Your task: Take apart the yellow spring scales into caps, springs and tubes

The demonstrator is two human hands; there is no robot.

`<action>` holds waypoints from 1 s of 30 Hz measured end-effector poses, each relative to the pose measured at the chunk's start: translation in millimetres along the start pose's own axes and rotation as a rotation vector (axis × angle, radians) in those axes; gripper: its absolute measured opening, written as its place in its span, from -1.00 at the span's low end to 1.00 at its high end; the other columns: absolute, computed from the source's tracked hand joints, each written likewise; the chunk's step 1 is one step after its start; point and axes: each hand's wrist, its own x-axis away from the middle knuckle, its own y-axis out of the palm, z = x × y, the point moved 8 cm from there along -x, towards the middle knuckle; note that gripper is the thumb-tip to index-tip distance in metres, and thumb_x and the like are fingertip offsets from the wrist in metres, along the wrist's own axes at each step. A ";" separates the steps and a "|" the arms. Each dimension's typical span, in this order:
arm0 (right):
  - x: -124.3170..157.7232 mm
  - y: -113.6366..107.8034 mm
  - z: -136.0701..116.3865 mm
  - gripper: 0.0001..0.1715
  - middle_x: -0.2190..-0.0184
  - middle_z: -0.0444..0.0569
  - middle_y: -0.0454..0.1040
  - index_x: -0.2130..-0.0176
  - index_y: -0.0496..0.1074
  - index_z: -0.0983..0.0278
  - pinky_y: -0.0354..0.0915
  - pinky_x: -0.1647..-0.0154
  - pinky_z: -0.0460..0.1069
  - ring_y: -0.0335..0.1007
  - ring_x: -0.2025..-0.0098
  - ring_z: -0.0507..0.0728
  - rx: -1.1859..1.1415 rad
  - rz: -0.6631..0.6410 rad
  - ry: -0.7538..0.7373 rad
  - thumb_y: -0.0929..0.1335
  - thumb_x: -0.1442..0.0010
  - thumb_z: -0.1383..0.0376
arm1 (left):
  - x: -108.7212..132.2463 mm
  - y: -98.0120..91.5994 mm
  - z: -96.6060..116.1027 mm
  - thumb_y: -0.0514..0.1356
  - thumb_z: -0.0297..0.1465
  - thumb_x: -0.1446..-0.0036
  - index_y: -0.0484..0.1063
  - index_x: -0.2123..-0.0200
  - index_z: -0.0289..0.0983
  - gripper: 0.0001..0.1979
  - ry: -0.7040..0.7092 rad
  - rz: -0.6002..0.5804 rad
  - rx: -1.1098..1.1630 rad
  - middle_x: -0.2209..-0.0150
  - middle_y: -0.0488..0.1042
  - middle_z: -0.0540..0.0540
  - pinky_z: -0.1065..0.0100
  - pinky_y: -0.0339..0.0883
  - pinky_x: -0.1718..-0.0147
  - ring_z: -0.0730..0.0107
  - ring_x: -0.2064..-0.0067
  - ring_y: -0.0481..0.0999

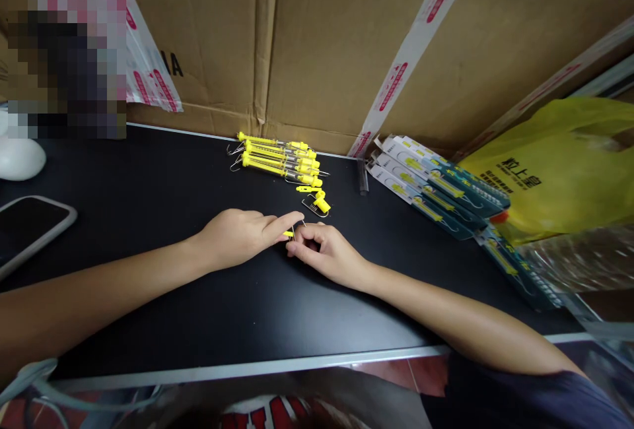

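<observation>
My left hand (242,234) and my right hand (334,254) meet over the black table, fingers pinched close together. Between their fingertips is a small yellow part (288,234) with a thin metal wire hook (293,231); the fingers cover most of it. My left fingers pinch the yellow part, and my right thumb and fingers close around the wire. Just beyond lie loose yellow plastic pieces (321,202) with a small spring and a bent wire (311,206). Farther back, several yellow spring scales (272,168) with metal hooks rest side by side.
Printed boxes (426,185) picturing such scales are stacked at right, beside a yellow plastic bag (549,165). A short clear tube (362,178) lies by them. A phone (34,224) and white rounded object (20,158) are at left. Large cardboard (317,53) stands behind the table.
</observation>
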 end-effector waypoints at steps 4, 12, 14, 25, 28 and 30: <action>-0.3 -0.8 -0.7 -0.69 0.57 -0.18 0.32 0.52 0.31 0.32 0.13 0.35 -0.10 0.18 0.50 -0.05 0.008 0.019 -0.018 0.29 -0.22 0.25 | 1.5 -1.4 -0.8 -0.02 -0.33 -0.30 0.25 -0.07 -0.28 -0.69 -0.003 0.015 0.023 0.52 0.47 0.05 0.48 0.08 0.63 0.50 0.55 0.44; -0.9 -1.7 -2.2 -0.67 0.61 -0.21 0.26 0.55 0.24 0.30 0.11 0.36 -0.10 0.11 0.53 -0.06 0.046 0.049 -0.060 0.28 -0.22 0.26 | 1.2 2.0 -4.1 -0.01 -0.29 -0.30 0.22 -0.06 -0.25 -0.69 -0.052 0.019 0.068 0.49 0.49 0.08 0.50 0.11 0.60 0.53 0.51 0.47; -1.7 -1.5 -4.6 -0.66 0.62 -0.22 0.22 0.55 0.23 0.30 0.11 0.38 -0.11 0.08 0.54 -0.06 0.022 0.045 -0.074 0.27 -0.22 0.26 | 1.1 -0.5 -1.7 -0.01 -0.29 -0.30 0.23 -0.06 -0.25 -0.69 -0.032 0.034 0.009 0.50 0.48 0.08 0.48 0.08 0.61 0.52 0.52 0.46; 1.1 -3.1 -5.8 -0.62 0.59 -0.18 0.27 0.54 0.23 0.29 0.14 0.33 -0.09 0.15 0.49 -0.04 0.083 0.096 -0.076 0.25 -0.25 0.19 | -1.0 -7.5 -1.6 -0.05 -0.28 -0.31 0.26 -0.06 -0.26 -0.67 -0.028 0.056 -0.046 0.59 0.40 0.08 0.48 0.06 0.66 0.52 0.59 0.41; 1.5 -5.2 -4.1 -0.60 0.61 -0.20 0.26 0.53 0.25 0.29 0.10 0.39 -0.09 0.13 0.52 -0.04 0.129 0.149 -0.063 0.30 -0.20 0.10 | -1.7 -5.8 -0.1 -0.04 -0.30 -0.30 0.25 -0.06 -0.28 -0.67 -0.029 0.032 -0.040 0.58 0.42 0.07 0.49 0.06 0.67 0.53 0.58 0.41; 1.2 -6.0 -2.6 -0.59 0.61 -0.19 0.27 0.54 0.27 0.29 0.10 0.40 -0.09 0.13 0.53 -0.04 0.147 0.166 -0.051 0.30 -0.20 0.08 | -1.9 -4.6 0.1 -0.03 -0.33 -0.29 0.24 -0.07 -0.27 -0.68 -0.036 0.018 -0.030 0.56 0.44 0.07 0.50 0.09 0.66 0.54 0.57 0.42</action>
